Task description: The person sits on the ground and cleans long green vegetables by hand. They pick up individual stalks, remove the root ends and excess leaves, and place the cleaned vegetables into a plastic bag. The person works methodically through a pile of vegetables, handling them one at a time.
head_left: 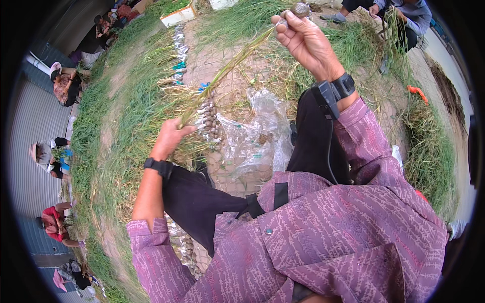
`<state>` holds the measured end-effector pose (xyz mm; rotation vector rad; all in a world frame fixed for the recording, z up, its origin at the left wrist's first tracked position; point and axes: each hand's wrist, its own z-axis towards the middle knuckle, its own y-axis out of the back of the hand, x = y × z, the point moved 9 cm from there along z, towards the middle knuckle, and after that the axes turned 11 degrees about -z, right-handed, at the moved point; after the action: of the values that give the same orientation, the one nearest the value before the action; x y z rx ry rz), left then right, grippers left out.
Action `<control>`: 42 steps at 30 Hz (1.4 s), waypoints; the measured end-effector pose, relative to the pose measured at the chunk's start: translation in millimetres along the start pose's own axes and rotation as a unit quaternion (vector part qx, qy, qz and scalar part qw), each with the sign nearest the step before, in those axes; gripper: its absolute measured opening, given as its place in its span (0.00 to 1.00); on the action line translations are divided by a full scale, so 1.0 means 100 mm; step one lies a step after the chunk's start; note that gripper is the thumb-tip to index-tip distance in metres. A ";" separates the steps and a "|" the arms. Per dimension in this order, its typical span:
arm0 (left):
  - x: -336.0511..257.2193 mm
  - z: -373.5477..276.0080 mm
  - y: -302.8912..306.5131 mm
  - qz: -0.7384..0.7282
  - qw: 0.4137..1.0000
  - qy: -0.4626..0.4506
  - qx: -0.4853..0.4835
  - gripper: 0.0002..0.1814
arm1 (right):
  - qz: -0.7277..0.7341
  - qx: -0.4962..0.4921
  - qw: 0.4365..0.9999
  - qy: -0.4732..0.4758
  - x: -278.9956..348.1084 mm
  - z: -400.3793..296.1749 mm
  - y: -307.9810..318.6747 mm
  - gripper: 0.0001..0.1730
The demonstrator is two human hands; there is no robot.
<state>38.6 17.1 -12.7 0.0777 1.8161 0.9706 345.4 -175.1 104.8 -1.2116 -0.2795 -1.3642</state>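
Observation:
Between my two hands stretches a long bundle of green-yellow plant stems (pixel 231 67), slanting up to the right. My left hand (pixel 170 137) is closed around its lower end. At the upper end my right hand (pixel 303 39) grips the stems beside a dark root ball wrapped in clear plastic (pixel 300 10). Below the stems, a row of plastic-wrapped root balls (pixel 208 119) lies on the paving, close to my left hand. Crumpled clear plastic bags (pixel 257 132) are spread on the ground between my knees, with some brown matter in them.
Long green plants (pixel 125 94) lie in a wide band at the left. Another row of wrapped root balls (pixel 180 53) runs beside them. A white foam box (pixel 178 16) stands at the top. One person (pixel 407 19) sits at upper right; several others sit along the left. A plant heap (pixel 428 151) lies right.

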 end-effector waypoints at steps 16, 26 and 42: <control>0.73 -0.96 2.18 0.490 0.842 0.063 -0.217 0.20 | 0.025 0.019 0.989 -0.146 -0.87 -0.40 -0.23 0.08; -0.50 -0.03 -0.21 -0.169 0.979 -0.104 0.039 0.29 | -0.063 0.093 0.973 -0.202 -1.46 -0.70 -0.69 0.10; -1.09 -0.10 -0.74 -0.098 0.935 -0.290 -0.181 0.06 | -0.317 -0.032 0.942 -0.105 -1.15 -0.73 -0.69 0.16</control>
<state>109.2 -89.0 23.5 -0.0445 1.0668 0.9947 221.7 -147.7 20.4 -1.3872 -0.8396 -1.7988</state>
